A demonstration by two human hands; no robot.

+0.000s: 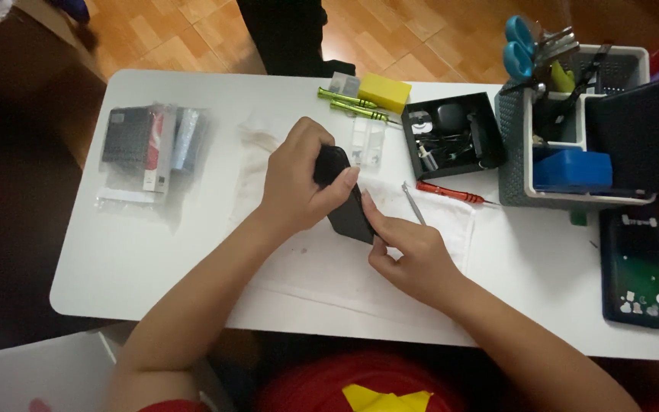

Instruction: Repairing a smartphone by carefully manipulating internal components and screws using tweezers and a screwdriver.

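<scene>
A black phone is held tilted above the white table, over a white sheet of paper. My left hand wraps around its upper end, thumb across the top. My right hand pinches its lower right edge with thumb and forefinger. Much of the phone is hidden by my fingers. Metal tweezers lie just right of the phone, beside a red-handled screwdriver.
A clear bag of packaged parts lies at left. Green screwdrivers, a yellow block and a black parts tray sit at the back. A grey organiser with scissors stands right, a second phone below it.
</scene>
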